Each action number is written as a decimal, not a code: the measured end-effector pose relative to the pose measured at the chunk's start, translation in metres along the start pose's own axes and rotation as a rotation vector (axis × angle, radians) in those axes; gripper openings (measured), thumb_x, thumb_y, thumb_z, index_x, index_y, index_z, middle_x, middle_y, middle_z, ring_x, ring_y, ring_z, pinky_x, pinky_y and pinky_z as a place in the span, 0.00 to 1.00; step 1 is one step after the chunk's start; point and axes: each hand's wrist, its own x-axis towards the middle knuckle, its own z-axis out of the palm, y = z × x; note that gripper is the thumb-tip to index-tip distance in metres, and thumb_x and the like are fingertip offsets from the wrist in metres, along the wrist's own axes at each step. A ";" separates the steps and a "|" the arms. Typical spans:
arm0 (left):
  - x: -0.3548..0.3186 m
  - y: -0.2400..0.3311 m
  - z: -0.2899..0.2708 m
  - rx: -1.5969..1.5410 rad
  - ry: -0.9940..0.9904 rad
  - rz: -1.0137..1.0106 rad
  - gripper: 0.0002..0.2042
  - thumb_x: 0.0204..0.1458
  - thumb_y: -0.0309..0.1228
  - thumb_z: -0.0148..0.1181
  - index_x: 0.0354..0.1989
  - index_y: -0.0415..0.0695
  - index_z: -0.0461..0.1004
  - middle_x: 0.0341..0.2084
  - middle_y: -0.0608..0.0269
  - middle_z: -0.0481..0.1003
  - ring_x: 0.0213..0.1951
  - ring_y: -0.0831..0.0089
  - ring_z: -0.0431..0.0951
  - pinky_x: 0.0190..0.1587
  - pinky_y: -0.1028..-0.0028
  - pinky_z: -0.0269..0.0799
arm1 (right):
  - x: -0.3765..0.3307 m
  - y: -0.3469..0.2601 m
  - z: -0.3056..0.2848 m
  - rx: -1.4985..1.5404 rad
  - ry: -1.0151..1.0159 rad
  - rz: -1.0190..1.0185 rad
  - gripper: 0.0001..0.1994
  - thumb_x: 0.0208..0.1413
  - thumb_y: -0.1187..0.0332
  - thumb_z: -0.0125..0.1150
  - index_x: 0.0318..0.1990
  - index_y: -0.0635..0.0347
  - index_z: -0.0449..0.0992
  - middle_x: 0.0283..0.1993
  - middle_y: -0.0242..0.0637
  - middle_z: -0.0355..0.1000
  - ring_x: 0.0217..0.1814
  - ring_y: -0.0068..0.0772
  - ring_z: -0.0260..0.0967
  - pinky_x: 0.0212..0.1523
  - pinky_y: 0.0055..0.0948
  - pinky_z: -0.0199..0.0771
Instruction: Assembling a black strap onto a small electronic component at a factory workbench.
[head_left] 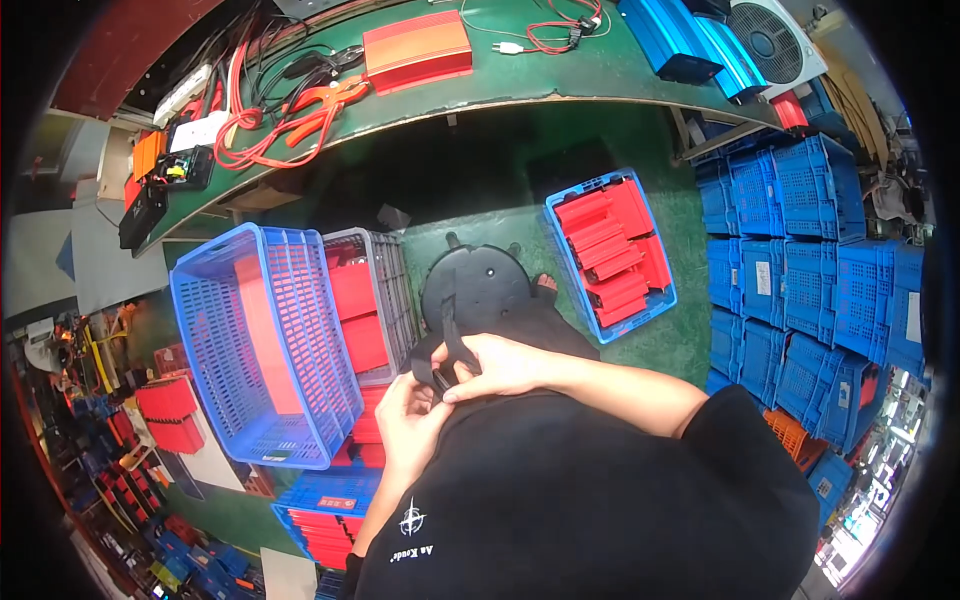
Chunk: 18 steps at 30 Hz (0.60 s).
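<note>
Both my hands meet just in front of my black shirt. My right hand (pixel 497 366) pinches a black strap (pixel 449 335) that rises from a small black buckle-like piece. My left hand (pixel 411 415) grips the same black piece from below, its fingers closed around it. Right behind the hands stands a round black stool seat (pixel 480 283) on the green floor. What the strap is fixed to is hidden by my fingers.
A tilted blue crate (pixel 262 345) and a grey crate (pixel 378 300) with red blocks stand to the left. A blue crate (pixel 610 252) of red blocks lies on the right, stacked blue crates (pixel 800 270) beyond. A green workbench (pixel 500 70) holds cables and a red box (pixel 417 48).
</note>
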 end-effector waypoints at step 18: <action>0.010 0.013 -0.004 0.428 -0.042 0.347 0.13 0.35 0.19 0.68 0.21 0.37 0.65 0.23 0.60 0.67 0.26 0.67 0.70 0.29 0.71 0.67 | 0.001 0.002 0.004 -0.156 0.092 -0.118 0.20 0.45 0.59 0.67 0.39 0.67 0.73 0.36 0.46 0.75 0.40 0.38 0.74 0.43 0.34 0.72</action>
